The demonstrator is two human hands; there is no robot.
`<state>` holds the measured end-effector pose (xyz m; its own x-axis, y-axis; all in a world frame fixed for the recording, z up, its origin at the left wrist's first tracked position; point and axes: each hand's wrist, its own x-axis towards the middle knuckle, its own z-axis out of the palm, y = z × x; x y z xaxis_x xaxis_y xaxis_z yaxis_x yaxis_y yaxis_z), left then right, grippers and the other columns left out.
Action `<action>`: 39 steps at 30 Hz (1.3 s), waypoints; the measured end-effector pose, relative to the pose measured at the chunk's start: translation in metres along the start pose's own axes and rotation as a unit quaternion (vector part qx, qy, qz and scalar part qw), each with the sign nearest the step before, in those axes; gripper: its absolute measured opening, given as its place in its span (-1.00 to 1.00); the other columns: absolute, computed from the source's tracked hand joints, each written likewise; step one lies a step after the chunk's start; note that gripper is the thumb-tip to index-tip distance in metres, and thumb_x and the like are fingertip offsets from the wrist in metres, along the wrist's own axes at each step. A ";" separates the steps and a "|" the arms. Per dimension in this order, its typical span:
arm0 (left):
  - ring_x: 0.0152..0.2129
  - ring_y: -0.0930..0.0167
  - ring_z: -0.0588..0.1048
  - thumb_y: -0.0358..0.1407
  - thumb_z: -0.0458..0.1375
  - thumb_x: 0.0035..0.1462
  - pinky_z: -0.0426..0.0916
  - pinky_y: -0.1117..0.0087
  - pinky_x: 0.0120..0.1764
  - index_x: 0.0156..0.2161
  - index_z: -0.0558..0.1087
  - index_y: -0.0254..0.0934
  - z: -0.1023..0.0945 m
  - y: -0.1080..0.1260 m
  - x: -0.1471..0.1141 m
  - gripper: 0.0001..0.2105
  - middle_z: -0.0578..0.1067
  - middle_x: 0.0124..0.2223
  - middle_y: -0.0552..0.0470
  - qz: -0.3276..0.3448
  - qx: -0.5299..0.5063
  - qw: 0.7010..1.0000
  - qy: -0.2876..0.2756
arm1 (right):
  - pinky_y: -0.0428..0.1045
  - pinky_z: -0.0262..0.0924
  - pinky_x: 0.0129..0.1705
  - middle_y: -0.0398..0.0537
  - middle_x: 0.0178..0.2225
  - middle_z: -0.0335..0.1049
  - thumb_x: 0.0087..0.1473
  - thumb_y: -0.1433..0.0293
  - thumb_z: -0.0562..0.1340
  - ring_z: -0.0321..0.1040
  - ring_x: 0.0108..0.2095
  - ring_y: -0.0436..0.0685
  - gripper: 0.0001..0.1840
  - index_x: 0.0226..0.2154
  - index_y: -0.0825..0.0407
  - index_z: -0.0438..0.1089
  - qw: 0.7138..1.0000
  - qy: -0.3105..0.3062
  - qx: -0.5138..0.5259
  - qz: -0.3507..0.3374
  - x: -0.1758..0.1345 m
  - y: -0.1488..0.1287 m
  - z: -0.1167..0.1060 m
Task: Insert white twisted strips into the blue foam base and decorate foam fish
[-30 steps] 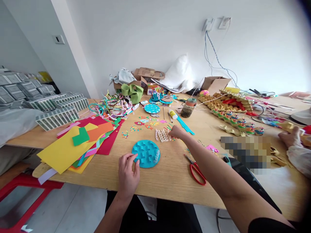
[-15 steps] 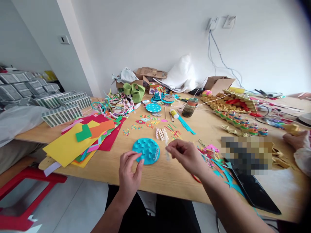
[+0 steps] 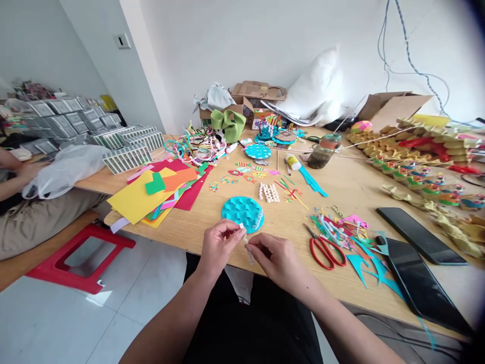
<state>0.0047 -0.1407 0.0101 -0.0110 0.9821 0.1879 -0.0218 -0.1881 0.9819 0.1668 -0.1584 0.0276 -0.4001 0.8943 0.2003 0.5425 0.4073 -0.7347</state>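
My left hand (image 3: pixel 220 246) and my right hand (image 3: pixel 278 255) meet just in front of a round turquoise disc (image 3: pixel 238 210). Pinched between the fingertips of both is a small whitish strip (image 3: pixel 245 239), partly see-through; its exact kind is unclear. The disc lies flat, with curved scale-like bumps and a pale wavy trim (image 3: pixel 258 219) along its right edge. Behind it sits a group of cream twisted pieces (image 3: pixel 269 192) in rows. Small paper fish (image 3: pixel 250 179) and confetti-like bits (image 3: pixel 213 186) lie farther back.
Red-handled scissors (image 3: pixel 326 253), paper scraps (image 3: pixel 341 230) and two black phones (image 3: pixel 420 235) occupy the right. Coloured sheets (image 3: pixel 131 202) are stacked left. A glass jar (image 3: pixel 323 151) and glue bottle (image 3: pixel 293 163) stand or lie behind. A red stool (image 3: pixel 85 258) is at left, near another person's arm (image 3: pixel 11 174).
My right hand has come left and toward me, and my left hand has left the disc's edge. Both now grip the whitish strip. The view has turned right and down.
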 end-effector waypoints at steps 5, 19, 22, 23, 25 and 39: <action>-0.41 0.44 0.40 -0.23 0.23 0.00 0.33 0.44 -0.29 -0.47 0.45 -0.32 0.001 -0.003 0.000 -0.83 0.43 -0.41 0.03 0.003 0.002 1.000 0.029 | -0.12 0.01 -0.55 -0.20 -0.63 0.21 0.08 0.23 0.18 0.12 -0.61 -0.04 -0.78 -0.37 0.05 0.39 0.995 -0.014 0.075 0.071 -0.005 0.005 0.012; -0.44 0.44 0.41 -0.21 0.33 -0.15 0.31 0.42 -0.29 -0.41 0.51 -0.35 -0.009 -0.006 -0.006 -0.77 0.48 -0.41 0.01 -0.145 -0.028 0.982 -0.116 | -0.12 -0.01 -0.54 -0.17 -0.61 0.25 0.13 0.25 0.11 0.11 -0.60 -0.04 -0.72 -0.47 0.06 0.38 0.994 0.006 0.076 0.073 -0.004 0.013 0.025; -0.43 0.43 0.41 -0.21 0.32 -0.15 0.31 0.42 -0.28 -0.50 0.49 -0.34 -0.010 -0.009 -0.007 -0.79 0.47 -0.46 0.04 -0.142 -0.045 0.984 -0.101 | -0.12 -0.01 -0.55 -0.17 -0.62 0.27 0.11 0.24 0.14 0.13 -0.60 -0.04 -0.74 -0.41 0.07 0.42 0.995 0.001 0.071 0.073 -0.002 0.014 0.026; -0.43 0.43 0.41 -0.21 0.32 -0.15 0.30 0.42 -0.28 -0.52 0.49 -0.34 -0.010 -0.010 -0.006 -0.79 0.46 -0.47 0.04 -0.141 -0.047 0.985 -0.092 | -0.12 0.00 -0.55 -0.18 -0.63 0.26 0.09 0.23 0.17 0.13 -0.61 -0.04 -0.74 -0.38 0.07 0.43 0.994 -0.002 0.074 0.079 -0.001 0.015 0.025; -0.44 0.44 0.41 -0.21 0.32 -0.15 0.29 0.44 -0.28 -0.51 0.49 -0.34 -0.011 -0.012 -0.003 -0.79 0.46 -0.48 0.05 -0.144 -0.049 0.986 -0.071 | -0.13 0.00 -0.56 -0.21 -0.64 0.25 0.03 0.21 0.22 0.13 -0.63 -0.05 -0.73 -0.33 0.08 0.44 0.992 -0.007 0.084 0.096 0.001 0.016 0.025; -0.48 0.48 0.40 -0.22 0.32 -0.14 0.25 0.48 -0.34 -0.43 0.54 -0.34 -0.009 -0.018 0.003 -0.79 0.50 -0.46 0.06 -0.158 -0.074 0.984 -0.036 | -0.14 -0.06 -0.57 -0.24 -0.66 0.16 0.05 0.24 0.19 0.05 -0.63 -0.08 -0.71 -0.29 0.11 0.46 0.987 -0.002 0.126 0.098 0.006 0.023 0.027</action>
<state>-0.0039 -0.1344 -0.0074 0.0900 0.9886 -0.1205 -0.1585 0.1337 0.9783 0.1572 -0.1485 -0.0059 -0.3085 0.9506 0.0355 0.4093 0.1663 -0.8971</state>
